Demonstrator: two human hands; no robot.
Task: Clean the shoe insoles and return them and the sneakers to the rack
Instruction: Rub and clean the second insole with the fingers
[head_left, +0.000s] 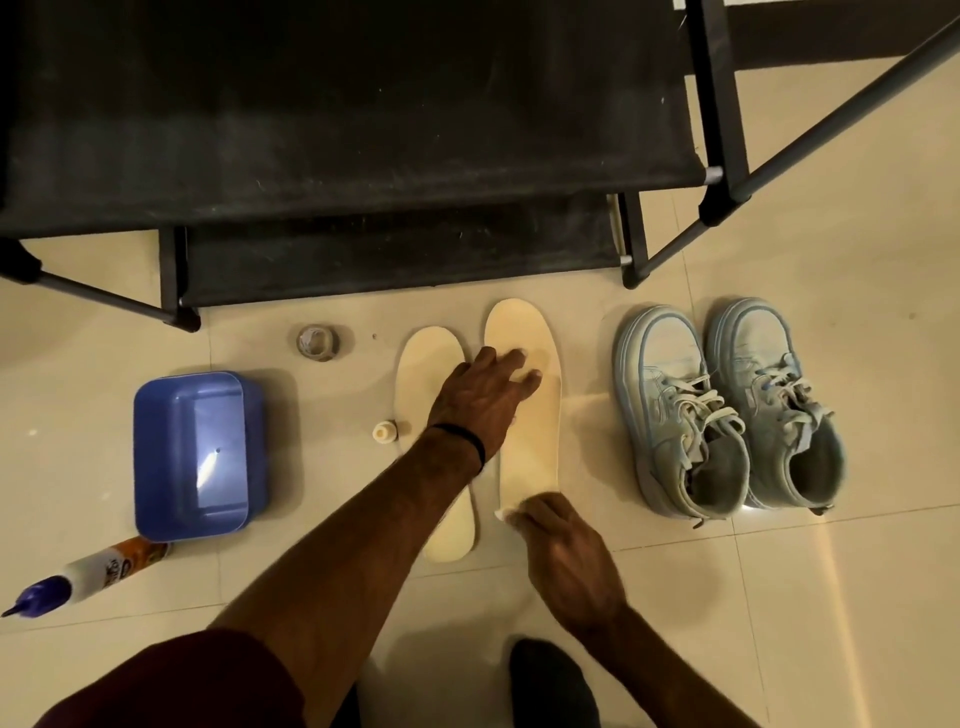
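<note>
Two cream insoles lie side by side on the tiled floor in front of the black shoe rack (363, 130). My left hand (480, 395) reaches across the left insole (423, 358) and presses its spread fingers flat on the upper half of the right insole (530, 447). My right hand (561, 551) is at the heel end of the right insole, fingers closed on a small white cloth or wipe (503, 514) that touches the insole. A pair of pale blue sneakers (727, 410) stands to the right, toes toward the rack.
A blue plastic tub (197, 452) sits at the left. A white bottle with a blue nozzle (78, 577) lies beside it. A small white cap (383, 433) and a clear tape roll (318, 342) lie near the insoles. My dark-socked foot (550, 680) is at the bottom.
</note>
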